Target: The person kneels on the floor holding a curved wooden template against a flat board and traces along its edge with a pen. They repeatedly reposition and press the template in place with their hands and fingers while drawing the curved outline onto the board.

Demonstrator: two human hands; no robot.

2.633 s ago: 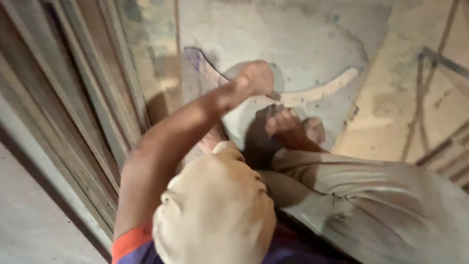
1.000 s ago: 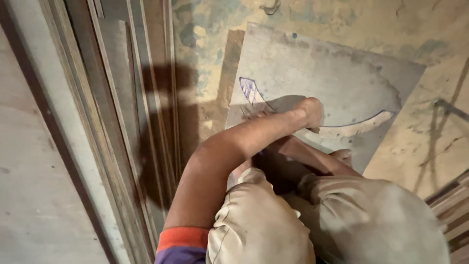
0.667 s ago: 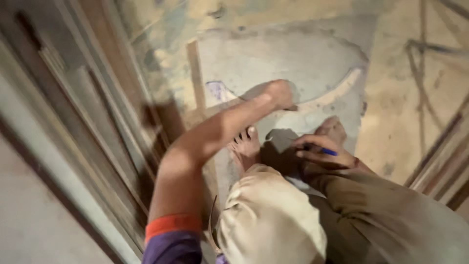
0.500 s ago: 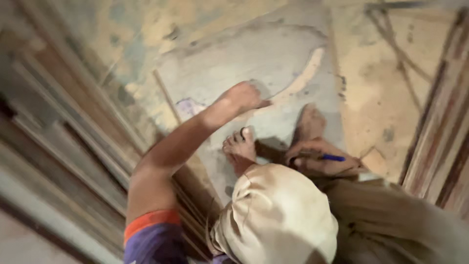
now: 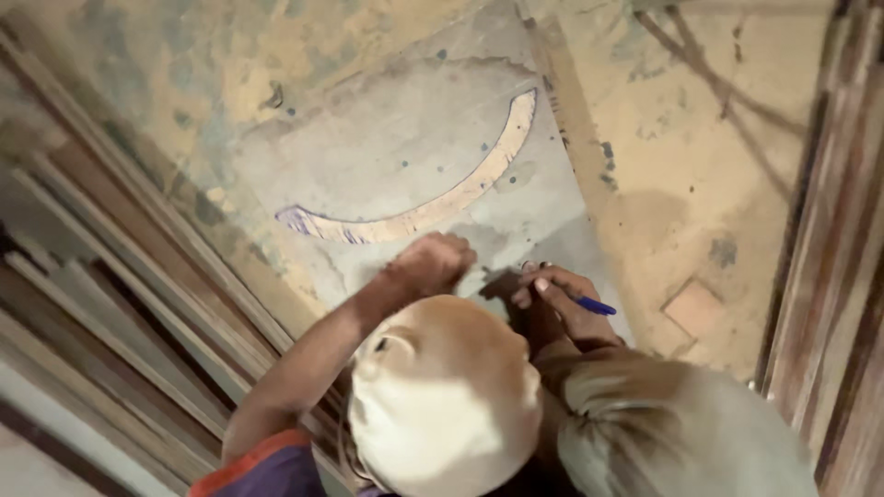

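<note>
On the floor, a grey sheet (image 5: 405, 156) lies flat with a thin, curved wooden strip (image 5: 433, 207) resting on it, arcing from a blue-scribbled end at lower left up to its tip at upper right. The left hand (image 5: 431, 262) is curled into a loose fist just below the strip's middle, knuckles toward the sheet; whether it presses the sheet or holds anything small is hidden by the fingers. The right hand (image 5: 562, 304) sits just beside it, fingers closed around a blue pen (image 5: 594, 305), of which only the rear end shows past the fingers; the tip is hidden beneath the hand. A small dark patch between the two hands is too shadowed to make out. Bent knees in pale cloth (image 5: 442, 405) fill the lower middle of the view and cover the near edge of the sheet and both wrists' lower parts. Long wooden battens (image 5: 120, 304) lie stacked along the left, more boards (image 5: 829, 258) run along the right, both cut off by the edges. A small square tile piece (image 5: 692, 308) lies on the stained yellow floor (image 5: 663, 120) near the right hand.
</note>
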